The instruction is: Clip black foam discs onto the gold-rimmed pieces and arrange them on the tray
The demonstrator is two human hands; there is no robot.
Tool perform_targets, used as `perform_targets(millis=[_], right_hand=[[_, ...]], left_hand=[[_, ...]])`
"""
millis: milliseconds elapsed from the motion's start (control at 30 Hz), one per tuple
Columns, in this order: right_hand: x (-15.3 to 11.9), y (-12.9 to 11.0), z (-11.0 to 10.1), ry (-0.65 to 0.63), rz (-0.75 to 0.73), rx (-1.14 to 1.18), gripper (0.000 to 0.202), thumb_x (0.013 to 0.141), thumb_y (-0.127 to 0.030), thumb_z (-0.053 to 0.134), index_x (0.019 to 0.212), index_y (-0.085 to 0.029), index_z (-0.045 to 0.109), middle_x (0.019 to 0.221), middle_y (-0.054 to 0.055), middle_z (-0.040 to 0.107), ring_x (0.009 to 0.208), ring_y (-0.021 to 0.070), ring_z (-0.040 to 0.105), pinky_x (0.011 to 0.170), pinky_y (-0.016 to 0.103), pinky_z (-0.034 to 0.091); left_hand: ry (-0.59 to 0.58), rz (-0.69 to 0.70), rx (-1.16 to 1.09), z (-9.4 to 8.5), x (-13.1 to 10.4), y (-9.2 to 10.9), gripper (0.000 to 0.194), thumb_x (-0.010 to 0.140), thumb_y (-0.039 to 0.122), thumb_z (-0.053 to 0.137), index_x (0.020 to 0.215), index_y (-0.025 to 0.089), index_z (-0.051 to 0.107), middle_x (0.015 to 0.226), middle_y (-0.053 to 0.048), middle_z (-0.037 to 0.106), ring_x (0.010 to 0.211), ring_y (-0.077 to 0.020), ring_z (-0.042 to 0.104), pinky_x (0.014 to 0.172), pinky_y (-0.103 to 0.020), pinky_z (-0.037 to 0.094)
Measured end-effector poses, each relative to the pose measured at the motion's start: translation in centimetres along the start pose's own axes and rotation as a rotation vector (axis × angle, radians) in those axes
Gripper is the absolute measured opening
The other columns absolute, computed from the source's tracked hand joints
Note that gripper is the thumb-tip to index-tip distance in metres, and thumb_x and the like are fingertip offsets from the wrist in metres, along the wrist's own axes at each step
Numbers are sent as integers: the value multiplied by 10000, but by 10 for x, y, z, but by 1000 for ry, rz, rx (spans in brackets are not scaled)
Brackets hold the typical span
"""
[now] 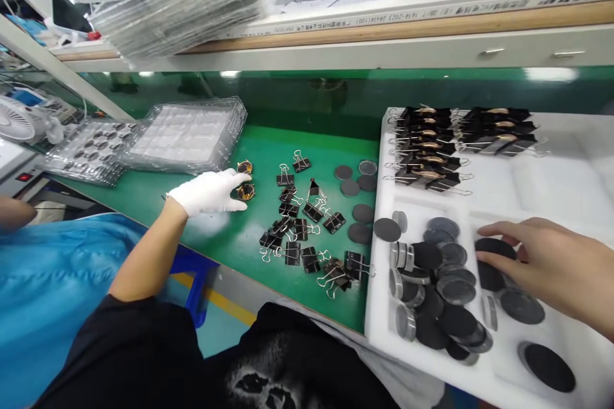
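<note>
My left hand [211, 193], in a white glove, curls its thumb and forefinger around a small round gold-rimmed part [246, 192] on the green tabletop. A second gold-rimmed part [244, 167] lies just beyond its fingertips. My bare right hand [537, 255] is over the white foam tray [542, 188], its thumb and fingers closed about the edges of a black disc [495, 246]. Several black and grey discs [458, 321] are heaped beside it in the tray. Loose black binder clips [300, 229] are scattered between my hands.
Rows of clipped pieces [426, 147] stand at the tray's back. Several dark discs [359, 233] lie along its left side. Clear plastic trays [185, 134] are stacked at the back left, below a shelf [326, 45]. A person in a blue garment [62, 294] is at my left.
</note>
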State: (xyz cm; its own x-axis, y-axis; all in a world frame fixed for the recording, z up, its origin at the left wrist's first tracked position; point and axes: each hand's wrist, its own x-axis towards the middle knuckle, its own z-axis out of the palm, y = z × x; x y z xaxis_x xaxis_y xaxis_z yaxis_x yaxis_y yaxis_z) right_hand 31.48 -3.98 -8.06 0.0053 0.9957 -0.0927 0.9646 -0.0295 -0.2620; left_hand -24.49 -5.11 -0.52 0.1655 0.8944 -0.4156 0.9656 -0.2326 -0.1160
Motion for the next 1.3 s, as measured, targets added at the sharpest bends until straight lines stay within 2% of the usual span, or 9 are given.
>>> perform_targets(millis=[100,200,333,433,633,800,1067,1167,1300], right_hand=[[-2,-4,-15,-93,-17,24,520,687,-829,702,714,-312,746,850,207,733,608,260,601,586,501,417],[-11,-20,-31,158,-95,67,667,784,-951,508,859,-335,752,921,174,764,649,242,633,596,495,442],[-28,-59,-43,443,-280,297,325,939,-651,656,1001,-345,747,949,115,801,766,241,750,705,446,578],[-32,-83,-40,514,-549,439,75,925,-307,757,995,-336,753,958,84,811,832,256,783,738,415,635],[-38,-104,-23,669,-807,455,306,892,-67,748,1094,-295,775,1124,80,787,969,239,788,839,405,686],[-44,-104,-11,787,-850,455,464,886,4,721,1172,-355,796,1071,43,759,821,180,757,633,320,662],[-38,-105,-11,532,-929,392,480,885,-37,657,1309,-253,718,1318,148,693,1150,291,732,794,427,689],[-42,-116,-10,434,-716,651,354,883,-166,736,1228,-241,719,1285,147,675,1062,279,752,756,413,685],[-45,-126,-9,118,-261,1078,326,901,-275,791,1192,-267,644,932,27,753,754,166,756,658,293,644]], left_hand=[[72,39,-3,14,6,5,541,958,626,508,1255,201,663,1225,-131,749,1065,-325,739,888,-387,530],[110,23,-10,19,16,11,481,929,626,531,1075,188,668,1047,-116,779,958,-314,750,819,-378,529],[184,10,-31,6,25,18,484,908,645,542,1048,201,675,1018,-114,782,919,-307,750,789,-377,522],[321,7,-113,-20,30,32,473,883,630,590,1061,203,687,998,-98,783,902,-289,743,792,-371,523],[393,366,-14,-80,47,123,415,877,591,626,1045,216,686,984,-61,751,792,-250,725,679,-337,469],[509,670,174,-96,57,204,441,931,588,563,1032,171,670,931,-117,717,743,-290,734,569,-353,352],[590,797,206,-89,64,223,385,971,492,534,1008,140,686,788,-119,674,687,-295,727,519,-336,352],[631,828,177,-85,65,223,409,992,485,530,1078,116,682,796,-119,675,682,-290,723,528,-330,396],[668,832,97,-79,67,225,375,1012,428,535,1111,95,675,850,-138,687,687,-292,721,541,-339,426]])
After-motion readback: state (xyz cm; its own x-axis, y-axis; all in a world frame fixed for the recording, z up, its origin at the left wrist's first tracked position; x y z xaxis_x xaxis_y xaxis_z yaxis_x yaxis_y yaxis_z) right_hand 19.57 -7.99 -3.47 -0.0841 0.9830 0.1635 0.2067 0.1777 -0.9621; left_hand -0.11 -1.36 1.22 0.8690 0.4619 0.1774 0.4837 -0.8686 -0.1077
